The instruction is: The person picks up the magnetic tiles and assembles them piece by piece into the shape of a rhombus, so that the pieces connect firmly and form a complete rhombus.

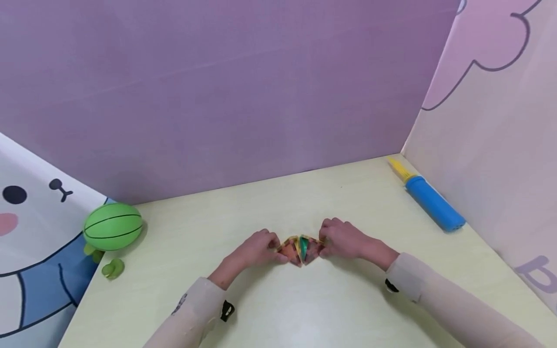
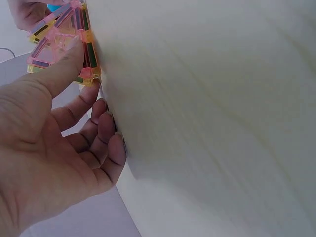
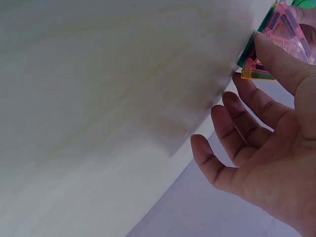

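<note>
Two small pyramid-like shapes of translucent magnetic tiles stand side by side on the table (image 1: pixel 300 309). The left magnetic tile shape (image 1: pixel 290 250) looks orange, pink and yellow. Pink, green and yellow show on the right magnetic tile shape (image 1: pixel 312 250). Their inner edges are very close; whether they touch I cannot tell. My left hand (image 1: pixel 260 249) pinches the left shape, thumb on its near pink face (image 2: pixel 43 52), other fingers curled by the tabletop. From the other side my right hand (image 1: pixel 345 240) pinches the right shape, thumb on a pink triangle (image 3: pixel 284 47).
A green ball (image 1: pixel 113 226) with black lines sits at the table's left edge, with a small green toy (image 1: pixel 113 268) before it. At the right edge lies a blue hand pump (image 1: pixel 435 203) with a yellow nozzle. A purple wall (image 1: pixel 243 96) rises behind.
</note>
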### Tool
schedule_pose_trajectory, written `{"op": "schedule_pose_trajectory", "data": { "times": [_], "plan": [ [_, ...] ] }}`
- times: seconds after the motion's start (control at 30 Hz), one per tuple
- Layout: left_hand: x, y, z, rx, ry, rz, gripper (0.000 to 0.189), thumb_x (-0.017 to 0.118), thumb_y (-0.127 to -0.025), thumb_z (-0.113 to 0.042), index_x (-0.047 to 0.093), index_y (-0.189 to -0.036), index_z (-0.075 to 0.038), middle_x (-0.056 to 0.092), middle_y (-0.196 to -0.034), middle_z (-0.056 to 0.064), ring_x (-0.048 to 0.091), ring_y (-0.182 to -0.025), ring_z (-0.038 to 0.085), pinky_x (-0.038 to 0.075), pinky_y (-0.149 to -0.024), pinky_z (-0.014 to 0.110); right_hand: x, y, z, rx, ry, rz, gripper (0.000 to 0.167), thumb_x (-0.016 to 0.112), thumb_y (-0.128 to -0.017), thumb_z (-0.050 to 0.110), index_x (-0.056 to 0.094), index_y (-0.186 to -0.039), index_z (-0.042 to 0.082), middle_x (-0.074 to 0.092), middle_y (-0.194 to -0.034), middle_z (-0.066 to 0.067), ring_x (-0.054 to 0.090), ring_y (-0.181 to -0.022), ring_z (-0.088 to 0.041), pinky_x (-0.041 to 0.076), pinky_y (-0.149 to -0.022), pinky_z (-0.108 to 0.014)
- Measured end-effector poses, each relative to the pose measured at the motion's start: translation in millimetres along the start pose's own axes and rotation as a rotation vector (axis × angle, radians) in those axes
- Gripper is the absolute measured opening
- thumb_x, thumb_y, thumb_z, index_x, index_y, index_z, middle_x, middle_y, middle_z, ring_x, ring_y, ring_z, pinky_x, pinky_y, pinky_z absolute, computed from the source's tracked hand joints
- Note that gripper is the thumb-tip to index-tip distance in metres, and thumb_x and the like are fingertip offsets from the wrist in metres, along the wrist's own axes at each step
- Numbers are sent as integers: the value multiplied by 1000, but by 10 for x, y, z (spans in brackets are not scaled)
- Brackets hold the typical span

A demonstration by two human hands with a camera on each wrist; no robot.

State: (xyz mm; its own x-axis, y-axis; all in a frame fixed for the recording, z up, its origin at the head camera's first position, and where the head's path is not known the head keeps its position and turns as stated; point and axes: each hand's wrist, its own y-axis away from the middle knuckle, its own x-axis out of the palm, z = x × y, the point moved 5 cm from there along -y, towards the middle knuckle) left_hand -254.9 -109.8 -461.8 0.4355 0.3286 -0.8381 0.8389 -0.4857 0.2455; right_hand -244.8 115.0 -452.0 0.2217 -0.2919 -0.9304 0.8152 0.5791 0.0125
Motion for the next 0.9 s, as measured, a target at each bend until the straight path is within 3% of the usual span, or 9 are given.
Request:
{"op": "schedule_pose_trajectory", "data": {
  "times": [0.3, 0.5, 0.9],
  "plan": [
    [10, -15, 9, 25, 38, -25, 41, 79, -85, -40, 67, -102, -5, 63, -98, 5, 53, -86, 15, 49, -76, 32, -30, 3, -21, 15, -55, 38, 21, 81, -83, 31, 69, -91, 16, 62, -110, -3, 54, -102, -24, 43, -75, -39],
    [2, -19, 39, 5, 98, -27, 41, 78, -87, -40, 64, -104, -6, 63, -97, 4, 54, -85, 15, 48, -75, 31, -20, -6, -55, 44, -104, 64, 23, 80, -84, 34, 68, -92, 16, 61, -110, -3, 53, -104, -24, 44, -81, -46],
    [-17, -3, 31, 46, 135, -45, 36, 74, -90, -40, 60, -103, -9, 60, -92, 2, 51, -80, 15, 44, -68, 28, -11, -16, -89, 83, -139, 83, 24, 78, -85, 37, 67, -96, 19, 61, -112, -1, 52, -108, -24, 43, -89, -55]
  ]
}}
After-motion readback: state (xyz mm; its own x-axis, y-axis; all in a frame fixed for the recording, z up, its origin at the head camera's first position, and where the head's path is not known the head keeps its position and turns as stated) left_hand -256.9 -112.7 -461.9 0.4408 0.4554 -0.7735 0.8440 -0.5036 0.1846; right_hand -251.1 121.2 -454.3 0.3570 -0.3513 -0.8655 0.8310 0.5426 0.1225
